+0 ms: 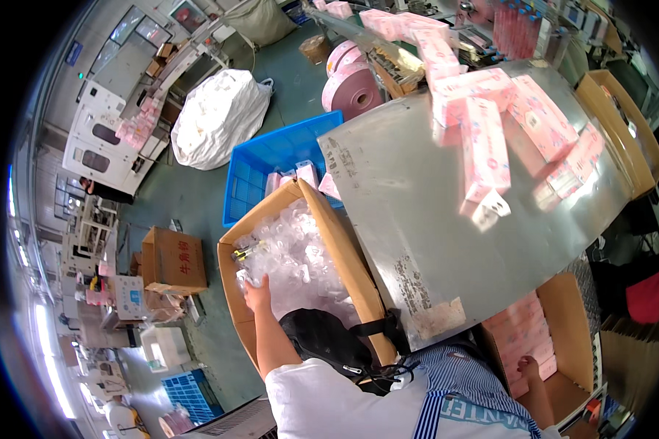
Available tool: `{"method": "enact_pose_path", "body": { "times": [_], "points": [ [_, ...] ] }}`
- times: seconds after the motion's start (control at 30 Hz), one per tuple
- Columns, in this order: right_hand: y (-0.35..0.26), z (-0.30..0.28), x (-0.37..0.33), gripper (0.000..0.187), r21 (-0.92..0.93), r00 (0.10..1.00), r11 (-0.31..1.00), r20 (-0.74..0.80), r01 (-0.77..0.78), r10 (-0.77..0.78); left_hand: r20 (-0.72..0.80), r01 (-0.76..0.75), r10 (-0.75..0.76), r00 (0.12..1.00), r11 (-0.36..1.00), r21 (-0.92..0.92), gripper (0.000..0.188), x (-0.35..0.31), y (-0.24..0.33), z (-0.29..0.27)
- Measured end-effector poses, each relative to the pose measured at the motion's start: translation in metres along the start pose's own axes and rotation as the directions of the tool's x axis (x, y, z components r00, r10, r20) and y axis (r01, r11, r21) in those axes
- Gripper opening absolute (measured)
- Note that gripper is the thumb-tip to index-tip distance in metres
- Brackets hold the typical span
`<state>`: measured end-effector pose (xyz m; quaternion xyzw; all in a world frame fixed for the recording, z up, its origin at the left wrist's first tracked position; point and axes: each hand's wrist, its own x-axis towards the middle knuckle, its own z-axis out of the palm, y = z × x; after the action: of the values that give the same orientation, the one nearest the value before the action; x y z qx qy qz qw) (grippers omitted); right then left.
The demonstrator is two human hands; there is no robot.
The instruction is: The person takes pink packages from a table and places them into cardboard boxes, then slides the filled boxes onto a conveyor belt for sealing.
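Observation:
My left hand (256, 295) is over the left side of a cardboard carton (370, 289) full of clear plastic pieces (296, 252). Its thumb stands apart from the fingers, and the fingertips are beside one clear piece. To the right and low, my right hand (529, 368) rests at a second carton (570, 329) packed with rows of pink packs (518, 329). Those fingers curl against the packs; whether they grip one is hidden. Several long pink packs (485, 150) lie on the metal table (417, 234) between the cartons, some stacked at its far right.
A black bag (326, 338) hangs on the left carton's near edge. Behind that carton stands a blue crate (252, 172) with pink packs in it. Pink rolls (353, 91) and a white sack (220, 117) sit farther back. Another open carton (622, 132) adjoins the table's right edge.

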<state>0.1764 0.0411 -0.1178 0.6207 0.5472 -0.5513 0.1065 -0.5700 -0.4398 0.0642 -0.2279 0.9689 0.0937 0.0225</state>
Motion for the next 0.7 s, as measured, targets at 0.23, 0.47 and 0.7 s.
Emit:
{"method": "enact_pose_path", "body": {
  "times": [0.23, 0.47, 0.7],
  "points": [
    [-0.095, 0.053, -0.015, 0.033, -0.228, 0.975, 0.956, 0.161, 0.186, -0.152, -0.139, -0.102, 0.084, 0.987, 0.987, -0.127, 0.052, -0.009, 0.080, 0.015],
    [-0.138, 0.061, -0.034, 0.034, -0.201, 0.989, 0.972, 0.101, 0.124, -0.105, 0.026, -0.050, 0.089, 0.996, 0.747, -0.663, 0.034, -0.059, 0.077, 0.057],
    [-0.086, 0.042, -0.026, 0.030, -0.495, 0.953, 0.815, 0.125, 0.302, -0.277, -0.198, -0.197, 0.069, 0.978, 0.629, -0.752, 0.037, -0.053, 0.042, 0.022]
  ]
}}
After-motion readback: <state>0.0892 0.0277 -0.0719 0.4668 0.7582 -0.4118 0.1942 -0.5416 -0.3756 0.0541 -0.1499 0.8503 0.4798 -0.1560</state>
